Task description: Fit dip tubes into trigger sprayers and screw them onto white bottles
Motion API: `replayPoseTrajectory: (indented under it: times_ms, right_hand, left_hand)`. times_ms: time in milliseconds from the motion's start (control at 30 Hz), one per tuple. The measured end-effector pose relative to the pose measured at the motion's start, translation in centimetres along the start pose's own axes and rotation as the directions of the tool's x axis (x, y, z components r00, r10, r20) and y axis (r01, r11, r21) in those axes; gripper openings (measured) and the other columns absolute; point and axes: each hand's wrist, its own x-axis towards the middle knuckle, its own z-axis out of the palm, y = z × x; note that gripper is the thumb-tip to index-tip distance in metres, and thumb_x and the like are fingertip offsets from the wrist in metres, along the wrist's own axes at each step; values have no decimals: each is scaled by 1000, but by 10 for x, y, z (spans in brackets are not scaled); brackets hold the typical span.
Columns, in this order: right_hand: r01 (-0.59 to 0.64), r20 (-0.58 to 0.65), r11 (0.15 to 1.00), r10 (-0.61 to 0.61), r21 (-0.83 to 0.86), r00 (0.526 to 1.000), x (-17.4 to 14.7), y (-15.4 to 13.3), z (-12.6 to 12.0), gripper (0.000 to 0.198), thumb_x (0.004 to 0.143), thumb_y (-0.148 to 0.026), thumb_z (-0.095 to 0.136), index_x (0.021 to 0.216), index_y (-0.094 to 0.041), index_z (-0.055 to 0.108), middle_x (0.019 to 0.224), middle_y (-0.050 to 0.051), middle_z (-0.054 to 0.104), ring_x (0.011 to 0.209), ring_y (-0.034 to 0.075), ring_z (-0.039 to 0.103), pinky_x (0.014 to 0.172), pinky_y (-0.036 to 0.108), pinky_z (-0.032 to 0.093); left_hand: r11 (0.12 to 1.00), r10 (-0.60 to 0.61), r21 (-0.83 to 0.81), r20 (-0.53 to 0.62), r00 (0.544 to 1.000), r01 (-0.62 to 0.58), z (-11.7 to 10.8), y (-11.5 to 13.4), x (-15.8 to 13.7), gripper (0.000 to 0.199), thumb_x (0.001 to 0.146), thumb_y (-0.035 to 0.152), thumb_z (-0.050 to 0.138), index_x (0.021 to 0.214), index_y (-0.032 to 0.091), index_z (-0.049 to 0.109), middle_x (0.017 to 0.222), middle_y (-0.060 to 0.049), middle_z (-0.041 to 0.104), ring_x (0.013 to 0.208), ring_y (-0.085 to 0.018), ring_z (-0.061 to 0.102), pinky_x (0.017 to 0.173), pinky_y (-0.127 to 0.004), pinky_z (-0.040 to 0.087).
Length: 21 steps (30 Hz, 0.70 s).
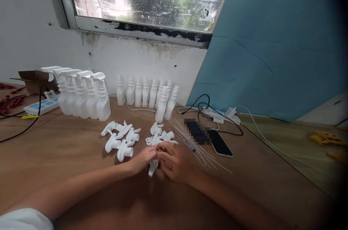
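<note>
Both hands meet low in the middle of the view around a white trigger spray head [153, 168], whose lower end pokes out beneath the fingers. My left hand [143, 159] is closed on it from the left. From the right, my right hand [174, 161] curls its fingers over its top; its upper part is hidden. Just beyond the hands lie several loose spray heads [156, 128]. Another loose group of spray heads [125, 150] is to the left. Thin white tubes [201, 155] are scattered to the right of my right hand, with a slim pen-like tool [187, 143] among them.
White bottles with spray heads [102, 101] stand at back left, beside a power strip [40, 106]. Bottles without heads [138, 92] line the wall. A phone [221, 143], a pixelated dark item [197, 131], black cables [231, 130] and another power strip [217, 114] lie at right.
</note>
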Motion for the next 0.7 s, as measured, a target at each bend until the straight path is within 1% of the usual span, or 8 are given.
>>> replayPoseTrajectory:
  times_ms: [33, 100, 200, 267, 367, 500, 633, 700]
  right_hand:
    - [6, -6, 1000, -6, -10, 1000, -1, 1, 2, 27, 79, -2, 45, 99, -16, 57, 106, 10, 54, 100, 19, 53, 85, 34, 50]
    - [59, -27, 994, -61, -91, 998, -5, 5, 6, 28, 79, -3, 47, 102, -15, 57, 108, 11, 55, 102, 21, 53, 86, 37, 50]
    - [178, -47, 941, -199, -288, 979, -9, 13, 10, 24, 80, -10, 52, 103, -14, 60, 109, 14, 58, 105, 27, 53, 83, 43, 49]
    - [215, -42, 913, -245, -348, 969, -10, 18, 11, 22, 80, -13, 55, 101, -13, 61, 109, 14, 59, 105, 29, 53, 82, 45, 49]
    - [231, -57, 931, -257, -283, 965, -10, 23, 10, 20, 81, -10, 54, 99, -13, 62, 108, 13, 60, 106, 26, 53, 85, 42, 51]
    - [215, -71, 962, -229, -167, 971, -9, 24, 9, 20, 83, -7, 50, 96, -16, 61, 102, 10, 60, 105, 22, 54, 85, 39, 53]
    - [224, -59, 967, -232, -124, 971, -8, 25, 8, 22, 83, -6, 48, 97, -18, 60, 104, 10, 60, 105, 22, 54, 85, 39, 53]
    - [229, -68, 967, -238, -112, 969, -9, 25, 7, 23, 83, -5, 49, 99, -17, 60, 101, 10, 60, 104, 22, 54, 85, 38, 53]
  left_hand:
    - [1000, -14, 0, -2, 1000, 14, 0, 1, 0, 32, 78, 26, 43, 99, 11, 63, 110, -9, 66, 105, -24, 56, 99, -34, 39]
    - [1000, -28, 7, -10, 1000, 28, 0, 1, 0, 31, 78, 25, 43, 98, 11, 63, 106, -9, 67, 102, -23, 57, 97, -34, 40]
    - [1000, 4, 16, -4, 1000, -4, -1, -3, 1, 30, 78, 24, 43, 95, 11, 63, 100, -9, 67, 98, -23, 57, 93, -33, 42]
    - [999, 31, 12, 6, 1000, -31, 0, -4, 3, 29, 79, 24, 42, 95, 11, 63, 99, -9, 66, 97, -23, 58, 93, -32, 42]
    - [999, 43, 12, 1, 999, -43, 2, -5, 4, 28, 80, 25, 42, 93, 11, 63, 96, -10, 66, 96, -23, 58, 92, -33, 43]
    - [999, 26, 33, -1, 1000, -25, 5, -4, 3, 28, 80, 26, 42, 90, 12, 64, 92, -8, 65, 92, -22, 58, 92, -33, 43]
    - [999, -7, 54, -27, 1000, 9, 7, -2, 2, 26, 78, 25, 42, 89, 13, 63, 90, -7, 65, 93, -22, 56, 90, -32, 44]
    - [998, -4, 63, -22, 1000, 5, 5, -3, 1, 23, 79, 27, 42, 85, 13, 60, 88, -7, 63, 90, -21, 55, 87, -31, 44]
